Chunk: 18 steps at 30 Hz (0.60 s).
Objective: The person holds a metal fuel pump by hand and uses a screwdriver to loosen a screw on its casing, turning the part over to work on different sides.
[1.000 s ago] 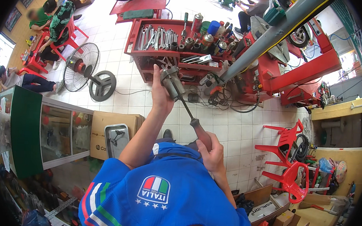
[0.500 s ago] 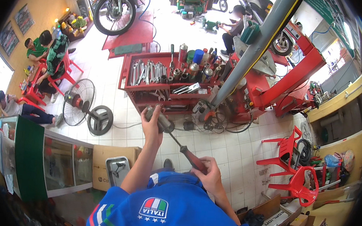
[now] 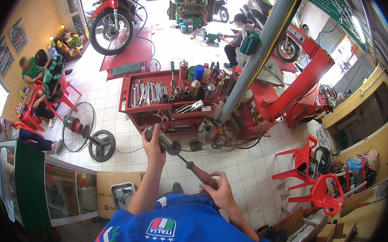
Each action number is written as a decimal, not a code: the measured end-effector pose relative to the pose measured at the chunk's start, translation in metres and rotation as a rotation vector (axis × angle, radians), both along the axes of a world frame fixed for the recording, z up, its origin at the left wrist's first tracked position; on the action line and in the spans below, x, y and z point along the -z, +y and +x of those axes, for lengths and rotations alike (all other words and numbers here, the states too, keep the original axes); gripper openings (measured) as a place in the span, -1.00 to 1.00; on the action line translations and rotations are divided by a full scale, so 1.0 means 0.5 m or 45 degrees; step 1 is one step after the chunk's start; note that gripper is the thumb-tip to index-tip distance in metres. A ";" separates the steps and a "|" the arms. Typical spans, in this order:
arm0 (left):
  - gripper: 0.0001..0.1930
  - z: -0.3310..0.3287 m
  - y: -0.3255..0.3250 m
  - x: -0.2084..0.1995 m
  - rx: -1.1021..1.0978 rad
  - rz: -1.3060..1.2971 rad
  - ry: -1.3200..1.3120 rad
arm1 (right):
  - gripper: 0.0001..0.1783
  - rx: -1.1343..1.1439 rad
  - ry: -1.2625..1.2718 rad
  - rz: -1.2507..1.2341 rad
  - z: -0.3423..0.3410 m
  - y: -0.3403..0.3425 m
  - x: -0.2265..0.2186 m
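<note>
My left hand [image 3: 154, 149] is raised in front of my body, its fingers closed round a grey metal cylinder [image 3: 165, 141]. A screwdriver [image 3: 200, 172] with a red and black handle slants between my hands. Its thin shaft runs up to the near end of the cylinder; whether the tip is inside or only touching, I cannot tell. My right hand [image 3: 223, 194] grips the butt of the handle with thumb and fingers, close to my blue shirt.
Ahead stands a red tool cart [image 3: 124, 99] with wrenches [image 3: 148, 93], sockets and spray cans. A grey post [image 3: 258, 58] rises right of it. Left are a floor fan [image 3: 79, 126] and glass cabinet [image 3: 63, 193]; right, red chairs [image 3: 321, 193]. Several people sit farther off.
The view has tilted up a little, so the surroundings sit lower and slightly left. Both hands also appear a bit lower, keeping the same hold on the cylinder and screwdriver.
</note>
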State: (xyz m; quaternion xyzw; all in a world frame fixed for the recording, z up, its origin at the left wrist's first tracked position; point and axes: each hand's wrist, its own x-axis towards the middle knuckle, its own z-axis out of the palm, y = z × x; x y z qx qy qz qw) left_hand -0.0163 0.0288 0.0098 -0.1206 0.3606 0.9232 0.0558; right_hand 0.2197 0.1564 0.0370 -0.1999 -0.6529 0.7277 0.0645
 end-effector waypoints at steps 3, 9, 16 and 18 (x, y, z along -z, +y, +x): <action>-0.40 0.007 0.003 -0.005 0.041 0.017 0.023 | -0.61 -0.141 -0.171 -0.167 0.011 0.030 0.038; -0.56 0.010 0.006 -0.003 0.053 -0.068 0.028 | -0.60 -0.175 -0.373 0.002 -0.001 0.022 0.051; -0.45 -0.016 -0.012 0.020 0.003 -0.058 0.043 | -0.60 -0.057 0.072 0.110 -0.002 -0.003 0.009; -0.51 -0.013 -0.011 0.018 0.002 -0.056 0.046 | -0.59 -0.116 -0.043 -0.035 0.001 0.007 0.016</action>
